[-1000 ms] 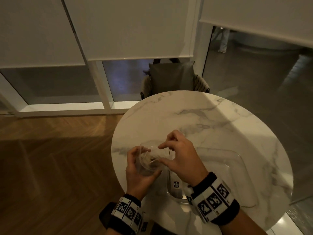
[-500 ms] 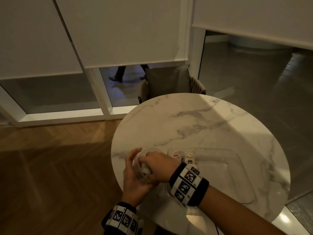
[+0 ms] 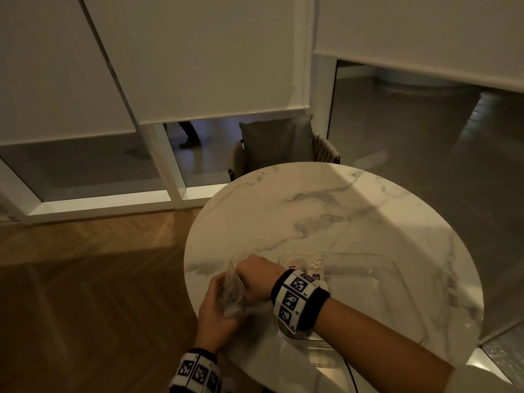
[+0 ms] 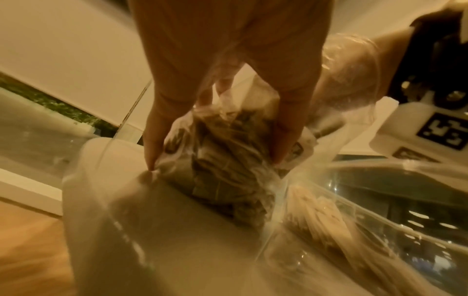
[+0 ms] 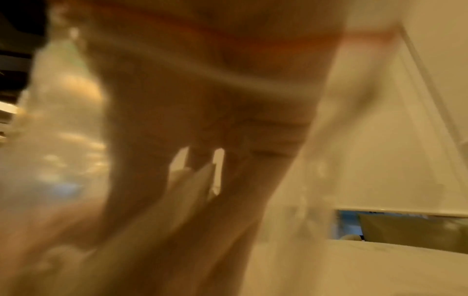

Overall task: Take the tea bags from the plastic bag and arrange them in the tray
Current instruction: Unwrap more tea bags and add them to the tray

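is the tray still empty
No, at least two tea bags already lie at the far left end of the clear tray, just beyond the right wrist.

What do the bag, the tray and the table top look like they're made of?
The bag looks like thin clear plastic film: it crinkles and shows its contents. The tray seems to be rigid clear plastic, glossy, with the table visible through it. The table top looks like white marble or a marble-look surface, grey-veined with a smooth sheen.
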A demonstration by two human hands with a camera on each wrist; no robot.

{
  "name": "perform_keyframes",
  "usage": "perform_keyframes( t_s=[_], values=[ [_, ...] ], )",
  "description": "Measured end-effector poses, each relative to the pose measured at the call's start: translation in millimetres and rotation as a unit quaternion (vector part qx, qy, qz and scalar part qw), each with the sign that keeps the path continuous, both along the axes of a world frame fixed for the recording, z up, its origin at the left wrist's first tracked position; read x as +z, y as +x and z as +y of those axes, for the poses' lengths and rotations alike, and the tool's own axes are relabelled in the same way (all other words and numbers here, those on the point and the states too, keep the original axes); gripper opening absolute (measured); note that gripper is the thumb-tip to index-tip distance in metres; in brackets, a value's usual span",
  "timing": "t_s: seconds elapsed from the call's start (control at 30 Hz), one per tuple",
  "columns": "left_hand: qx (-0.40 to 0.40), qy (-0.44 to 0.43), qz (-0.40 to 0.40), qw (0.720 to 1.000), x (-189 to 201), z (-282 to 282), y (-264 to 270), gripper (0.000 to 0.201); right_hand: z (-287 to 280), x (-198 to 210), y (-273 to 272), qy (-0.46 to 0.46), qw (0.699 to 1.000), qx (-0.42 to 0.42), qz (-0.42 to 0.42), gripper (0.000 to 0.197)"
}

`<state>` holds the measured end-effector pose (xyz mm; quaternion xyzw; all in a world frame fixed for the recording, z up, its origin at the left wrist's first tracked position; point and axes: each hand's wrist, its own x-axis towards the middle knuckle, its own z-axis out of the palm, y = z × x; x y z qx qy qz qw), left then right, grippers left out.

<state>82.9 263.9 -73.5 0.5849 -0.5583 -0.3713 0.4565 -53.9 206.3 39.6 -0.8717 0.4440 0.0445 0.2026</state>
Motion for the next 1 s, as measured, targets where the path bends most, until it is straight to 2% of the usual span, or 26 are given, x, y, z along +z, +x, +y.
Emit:
perform_keyframes(
  t_s=[0.17, 0.27, 0.33, 0.43, 0.6, 0.7, 0.8, 0.83, 0.93, 1.0],
  values=[
    [-0.026, 0.007, 0.009, 1.000, 3, -2, 1, 0.081, -3, -10, 4, 0.026, 0.999, 0.008, -0.023, 0.019],
    [-0.028, 0.010, 0.021, 0.999, 7, 0, 0, 0.074, -6, -6, -2, 0.030, 0.996, -0.016, -0.085, 0.014],
    [-0.032, 0.010, 0.043, 0.999, 12, 2, 0, 0.068, -8, 1, -12, 0.070, 0.985, -0.045, -0.152, 0.014],
    [-0.022, 0.013, 0.085, 0.996, 16, 3, 1, 0.065, -11, 16, -31, 0.131, 0.943, -0.108, -0.285, 0.020],
    [0.009, 0.012, 0.092, 0.996, 16, 1, -1, 0.047, -9, 35, -71, 0.149, 0.850, -0.185, -0.471, 0.026],
    [0.045, 0.023, 0.070, 0.996, 11, -11, 3, 0.045, -6, 42, -98, 0.161, 0.787, -0.222, -0.553, 0.026],
    [0.091, 0.035, 0.072, 0.993, 13, -32, 3, 0.037, 0, 43, -122, 0.180, 0.733, -0.234, -0.612, 0.024],
    [0.092, 0.042, 0.050, 0.994, 18, -40, 1, 0.035, 3, 43, -129, 0.184, 0.719, -0.238, -0.627, 0.021],
    [0.033, 0.087, -0.017, 0.996, 34, -57, -8, 0.032, 13, 35, -147, 0.181, 0.698, -0.247, -0.648, 0.017],
    [0.018, 0.107, -0.057, 0.992, 41, -60, -16, 0.047, 18, 28, -156, 0.179, 0.697, -0.253, -0.647, 0.019]
  ],
)
